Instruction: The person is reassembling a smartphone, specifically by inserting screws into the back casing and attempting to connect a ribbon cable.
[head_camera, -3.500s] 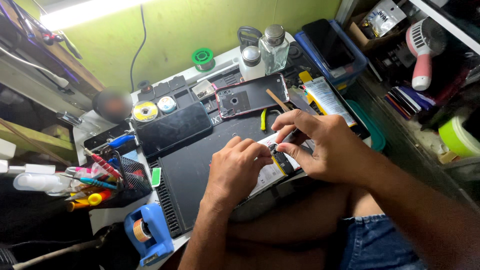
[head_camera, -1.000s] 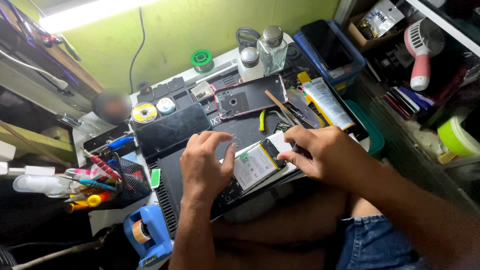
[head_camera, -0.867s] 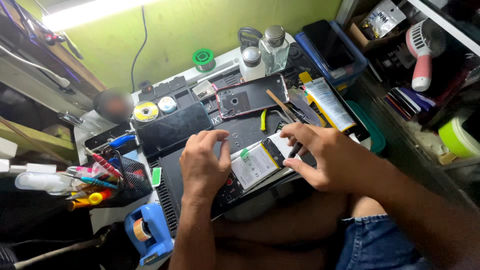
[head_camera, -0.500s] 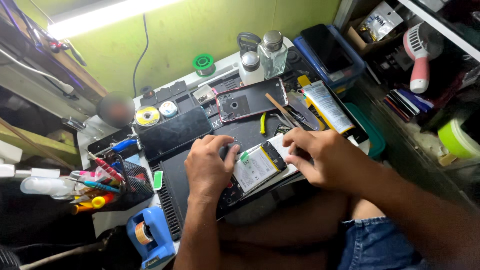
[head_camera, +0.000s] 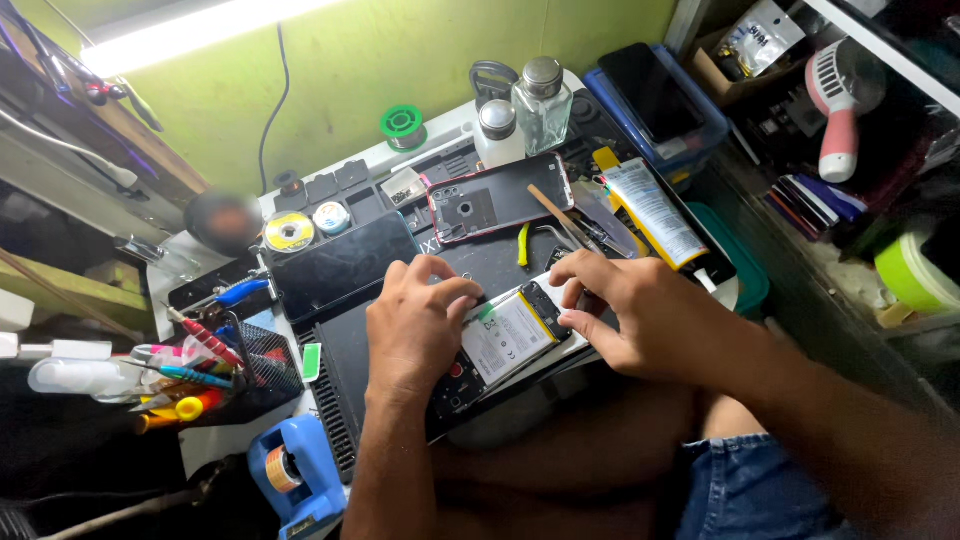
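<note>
The opened black phone with its white battery (head_camera: 505, 340) lies between both hands on the bench (head_camera: 350, 350). The left hand (head_camera: 415, 330) presses its left part, fingers curled; the right hand (head_camera: 640, 315) pinches its upper right edge.

Beside the black work mat (head_camera: 350, 350), the opened phone (head_camera: 500, 340) shows a white battery with a green tab and yellow edge. Behind the mat lie a red-rimmed black back cover (head_camera: 497, 197) and a green spool (head_camera: 401, 124); left of it, a blue tape dispenser (head_camera: 297, 475).

Two glass bottles (head_camera: 543, 104), one tape dispenser (head_camera: 293, 475)
</note>
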